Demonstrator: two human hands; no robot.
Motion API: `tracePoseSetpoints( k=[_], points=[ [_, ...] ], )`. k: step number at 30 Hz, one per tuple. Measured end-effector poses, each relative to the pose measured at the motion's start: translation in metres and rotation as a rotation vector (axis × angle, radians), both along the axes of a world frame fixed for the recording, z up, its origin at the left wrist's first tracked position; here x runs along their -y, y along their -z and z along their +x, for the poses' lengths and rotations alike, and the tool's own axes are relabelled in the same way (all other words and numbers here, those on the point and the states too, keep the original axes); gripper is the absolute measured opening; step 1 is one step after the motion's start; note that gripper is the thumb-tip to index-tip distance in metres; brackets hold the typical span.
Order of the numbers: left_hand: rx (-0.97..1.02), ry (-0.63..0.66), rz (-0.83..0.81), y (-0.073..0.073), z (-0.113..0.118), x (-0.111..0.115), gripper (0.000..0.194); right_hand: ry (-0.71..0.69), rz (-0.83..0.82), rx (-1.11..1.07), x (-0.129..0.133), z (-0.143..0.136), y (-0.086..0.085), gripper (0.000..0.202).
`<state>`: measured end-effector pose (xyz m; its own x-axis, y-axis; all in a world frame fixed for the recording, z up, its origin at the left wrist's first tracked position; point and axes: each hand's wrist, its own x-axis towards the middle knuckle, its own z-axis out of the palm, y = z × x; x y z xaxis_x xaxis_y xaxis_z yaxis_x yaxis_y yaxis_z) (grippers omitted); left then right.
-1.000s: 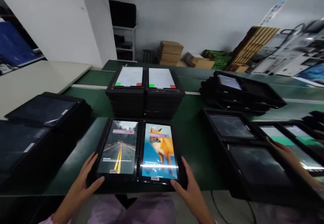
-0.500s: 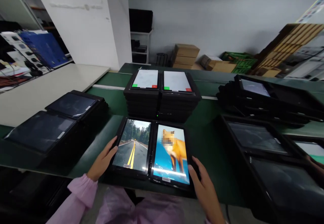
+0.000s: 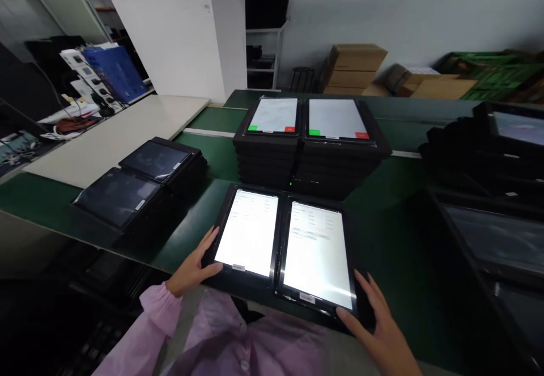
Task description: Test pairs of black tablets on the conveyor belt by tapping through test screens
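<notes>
Two tablets lie side by side in a black tray on the green table, both showing mostly white pages. My left hand (image 3: 196,263) grips the tray's left edge beside the left tablet (image 3: 247,233), its thumb near the lower corner. My right hand (image 3: 376,320) is at the tray's right edge, the thumb at the lower right corner of the right tablet (image 3: 318,256). Just behind them rises a stack of black trays (image 3: 267,160), topped by two lit tablets (image 3: 274,115) with green and red corner boxes.
Dark-screened tablets (image 3: 117,197) sit on stacked trays at the left. More black trays (image 3: 467,155) and dark tablets (image 3: 497,237) stand at the right. A pale board (image 3: 127,126) lies at the back left. Cardboard boxes (image 3: 357,61) are behind the green table (image 3: 199,203).
The road and fox pictures on the two nearest tablets have given way to white pages. The camera view has shifted right to left, so things appear farther right, except the hands still hold the tray.
</notes>
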<state>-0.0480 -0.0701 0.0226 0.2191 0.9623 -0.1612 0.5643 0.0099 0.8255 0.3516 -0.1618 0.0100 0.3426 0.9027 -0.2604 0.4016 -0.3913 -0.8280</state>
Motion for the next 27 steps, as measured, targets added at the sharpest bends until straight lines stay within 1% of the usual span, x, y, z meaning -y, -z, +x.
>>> tracePoseSetpoints(
  k=[4, 8, 11, 15, 20, 27],
  points=[
    [-0.029, -0.056, 0.01, -0.006, 0.007, -0.004, 0.082, -0.003, -0.024, 0.024, -0.004, 0.002, -0.002, 0.093],
    [-0.017, -0.153, 0.017, -0.012, 0.022, -0.017, 0.077, 0.045, -0.056, 0.089, -0.02, -0.001, -0.009, 0.088],
    [0.039, -0.223, 0.004, -0.01, 0.031, -0.022, 0.073, 0.085, -0.035, 0.105, -0.03, -0.006, -0.008, 0.081],
    [0.133, -0.283, -0.011, -0.005, 0.036, -0.022, 0.073, 0.138, 0.034, 0.077, -0.035, -0.01, 0.0, 0.079],
    [0.144, -0.313, -0.02, -0.005, 0.037, -0.021, 0.072, 0.149, 0.037, 0.055, -0.033, -0.01, 0.002, 0.078],
    [0.127, -0.295, 0.037, -0.003, 0.037, -0.021, 0.069, 0.131, 0.075, 0.074, -0.033, -0.012, 0.0, 0.076]
  ],
)
